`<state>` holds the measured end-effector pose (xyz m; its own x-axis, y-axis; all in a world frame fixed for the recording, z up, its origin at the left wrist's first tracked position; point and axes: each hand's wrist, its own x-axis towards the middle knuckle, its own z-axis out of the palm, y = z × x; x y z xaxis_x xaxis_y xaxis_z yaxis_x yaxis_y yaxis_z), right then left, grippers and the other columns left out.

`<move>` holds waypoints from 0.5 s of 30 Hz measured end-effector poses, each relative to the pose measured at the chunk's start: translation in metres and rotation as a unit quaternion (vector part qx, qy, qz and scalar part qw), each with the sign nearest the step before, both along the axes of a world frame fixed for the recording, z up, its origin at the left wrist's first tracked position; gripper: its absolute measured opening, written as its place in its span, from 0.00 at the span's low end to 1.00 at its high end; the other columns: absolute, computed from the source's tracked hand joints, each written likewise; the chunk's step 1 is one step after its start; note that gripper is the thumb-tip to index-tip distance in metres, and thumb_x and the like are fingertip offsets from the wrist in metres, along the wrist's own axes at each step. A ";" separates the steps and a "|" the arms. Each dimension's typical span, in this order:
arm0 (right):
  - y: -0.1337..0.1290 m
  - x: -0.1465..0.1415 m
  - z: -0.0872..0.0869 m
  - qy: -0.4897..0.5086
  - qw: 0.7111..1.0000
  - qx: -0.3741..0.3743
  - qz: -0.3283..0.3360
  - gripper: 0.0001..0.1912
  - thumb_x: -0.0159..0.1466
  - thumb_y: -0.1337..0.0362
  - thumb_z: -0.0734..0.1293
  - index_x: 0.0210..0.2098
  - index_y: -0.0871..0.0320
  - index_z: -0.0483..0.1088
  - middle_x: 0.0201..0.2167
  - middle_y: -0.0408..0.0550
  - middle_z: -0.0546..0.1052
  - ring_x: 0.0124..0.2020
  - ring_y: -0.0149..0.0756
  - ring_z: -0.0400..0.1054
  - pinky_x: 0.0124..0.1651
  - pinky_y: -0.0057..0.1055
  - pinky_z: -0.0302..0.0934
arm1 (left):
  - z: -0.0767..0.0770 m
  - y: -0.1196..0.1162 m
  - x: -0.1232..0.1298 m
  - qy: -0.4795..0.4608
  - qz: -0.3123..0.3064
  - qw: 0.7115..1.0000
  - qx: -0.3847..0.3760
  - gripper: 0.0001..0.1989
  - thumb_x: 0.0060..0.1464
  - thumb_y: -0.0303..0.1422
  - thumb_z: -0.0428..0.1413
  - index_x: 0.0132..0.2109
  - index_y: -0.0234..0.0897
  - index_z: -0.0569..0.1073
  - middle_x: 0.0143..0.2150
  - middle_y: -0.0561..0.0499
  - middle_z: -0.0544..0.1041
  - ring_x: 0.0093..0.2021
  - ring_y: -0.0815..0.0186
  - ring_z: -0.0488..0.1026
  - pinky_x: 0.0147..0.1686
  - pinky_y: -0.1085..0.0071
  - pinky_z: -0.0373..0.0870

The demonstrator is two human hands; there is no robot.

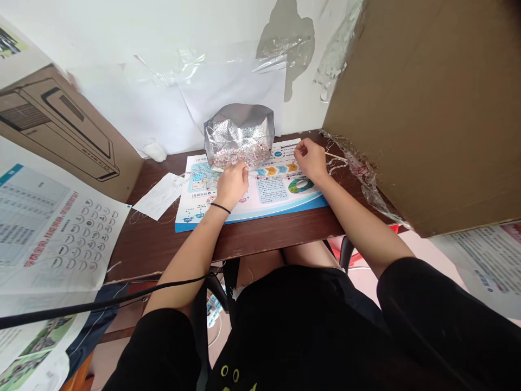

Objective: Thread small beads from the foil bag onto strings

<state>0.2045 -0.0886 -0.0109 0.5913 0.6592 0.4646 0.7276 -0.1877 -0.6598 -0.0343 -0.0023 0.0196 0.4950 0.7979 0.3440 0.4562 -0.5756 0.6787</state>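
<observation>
A clear-and-silver plastic bag [239,136] stands propped open at the back of the desk, with many small pink, red and white beads [244,156] in its lower part. My left hand [233,183] is closed right at the bag's front edge; its fingertips are hidden, so what they grip does not show. To the right, my right hand [311,158] is closed in a pinch over the printed sheet [272,193]. Anything between its fingers is too small to name. A thin row of tiny beads [271,177] lies on the sheet between my hands.
A white paper slip [160,195] with loose thread lies left on the brown desk [260,239]. A pale thin stick [336,157] is right of my right hand. Crumpled clear plastic [364,174] hangs along the large cardboard panel [427,108]. A black cable [101,301] crosses at lower left.
</observation>
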 end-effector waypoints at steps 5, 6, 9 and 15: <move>0.000 0.010 -0.002 0.004 1.000 0.010 -0.028 0.04 0.64 0.69 0.62 0.34 0.55 0.67 0.33 0.48 0.75 0.36 0.40 0.69 0.50 0.43 0.63 | 0.004 0.005 -0.004 -0.044 0.033 0.996 0.065 0.09 0.62 0.28 0.53 0.31 0.40 0.67 0.28 0.51 0.68 0.35 0.63 0.69 0.39 0.66 0.66; 0.000 0.011 -0.002 0.005 0.999 0.007 -0.032 0.04 0.64 0.69 0.62 0.34 0.55 0.67 0.33 0.48 0.75 0.36 0.40 0.69 0.50 0.43 0.63 | 0.004 0.007 -0.004 -0.082 0.043 0.994 0.063 0.10 0.63 0.29 0.53 0.31 0.40 0.66 0.27 0.52 0.67 0.33 0.64 0.68 0.38 0.66 0.66; -0.001 0.011 -0.002 0.008 0.999 -0.014 -0.046 0.04 0.63 0.70 0.62 0.34 0.55 0.67 0.34 0.48 0.76 0.37 0.40 0.69 0.50 0.44 0.62 | 0.005 0.014 -0.005 -0.200 0.075 0.976 0.047 0.13 0.67 0.35 0.51 0.32 0.41 0.64 0.26 0.54 0.65 0.30 0.67 0.66 0.35 0.69 0.65; -0.005 0.006 0.000 -0.016 0.994 -0.098 -0.050 0.06 0.64 0.71 0.61 0.35 0.56 0.69 0.39 0.53 0.78 0.43 0.47 0.69 0.51 0.49 0.62 | 0.003 0.024 -0.003 -0.318 0.076 0.945 0.015 0.17 0.71 0.40 0.44 0.32 0.40 0.62 0.28 0.54 0.65 0.31 0.70 0.68 0.34 0.71 0.67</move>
<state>0.2101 -0.0934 -0.0106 0.6454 0.6778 0.3522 0.7189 -0.3832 -0.5800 -0.0372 0.0220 0.0227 0.0617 0.8278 0.5576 0.0410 -0.5603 0.8272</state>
